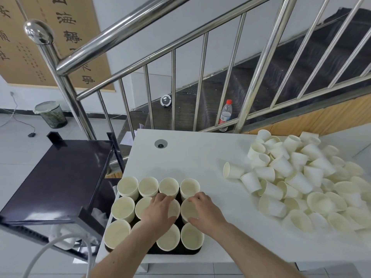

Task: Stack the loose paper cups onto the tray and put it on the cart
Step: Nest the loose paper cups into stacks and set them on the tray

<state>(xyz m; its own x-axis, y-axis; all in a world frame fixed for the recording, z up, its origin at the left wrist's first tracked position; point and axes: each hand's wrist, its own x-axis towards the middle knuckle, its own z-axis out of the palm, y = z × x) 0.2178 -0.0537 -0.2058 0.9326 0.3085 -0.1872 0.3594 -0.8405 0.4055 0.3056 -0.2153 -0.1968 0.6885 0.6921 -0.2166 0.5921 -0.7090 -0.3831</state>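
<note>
We see a white desk [200,157] in the middle of the frame. At the lower middle, a dark tray [174,252] sits on the desk near its left edge. The tray holds upright paper cups [128,187] in neat rows, all with their open tops up.

Our left hand [158,209] lies over the middle row of cups. Its fingers are curled down onto the rim of a cup there, but we cannot tell if it truly grips it. Our right hand [202,209] is just beside it, and the two hands are close but not touching. The right hand's thumb and fingers hold the rim of the cup [189,210] at the right end of the middle row.

At the right of the frame, a big pile of loose paper cups [301,177] lies on the desk. Most of them are tipped on their sides, and the pile is well apart from the tray.

At the left of the frame stands a dark cart [60,181], just beside the desk. Its flat top is shiny.

Behind the desk, a shiny metal stair railing [180,43] crosses the upper part of the frame. A plastic bottle [225,114] with a red cap stands behind the rails. A bin [51,114] sits on the floor at the upper left.
</note>
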